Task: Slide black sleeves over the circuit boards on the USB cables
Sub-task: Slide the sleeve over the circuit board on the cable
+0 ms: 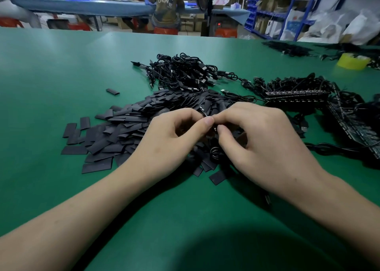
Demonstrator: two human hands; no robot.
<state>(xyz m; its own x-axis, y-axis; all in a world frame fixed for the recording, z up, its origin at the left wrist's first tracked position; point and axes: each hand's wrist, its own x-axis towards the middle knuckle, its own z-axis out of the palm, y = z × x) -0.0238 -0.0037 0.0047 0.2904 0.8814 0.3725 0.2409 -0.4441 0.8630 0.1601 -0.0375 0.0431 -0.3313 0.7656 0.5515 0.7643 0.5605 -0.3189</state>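
Both hands meet over the near edge of the heap of sleeves (pixel 127 130), and the grip is a shared pinch: my left hand (pixel 174 135) and right hand (pixel 257 139) have their fingers curled in, thumb and fingertips pressed together on a small dark cable end (pixel 202 111) that pokes up just beyond the knuckles, with a bit of bright metal showing on it. A loop of cable (pixel 216 153) hangs just below the grip, between the two palms, so I take this as one cable in hand with its sleeve going on or about to. How far that sleeve has travelled I cannot say. As for the whole job, I judge it well short of done: the heap spreads wide to the left of the grip and under it, with one stray sleeve (pixel 112 91) lying well beyond to the left. A tangle of cables (pixel 185 73) sits beyond the grip, and I cannot tell from here whether those are finished or waiting. To the right of the grip lie dark strips of circuit boards (pixel 298 97) with more cable knotted round them. Far off to the right stands a yellow roll of tape (pixel 352 61) on the green table (pixel 61 75). My own fingers hide the board and the mouth of the sleeve, and black on black blurs the rest.
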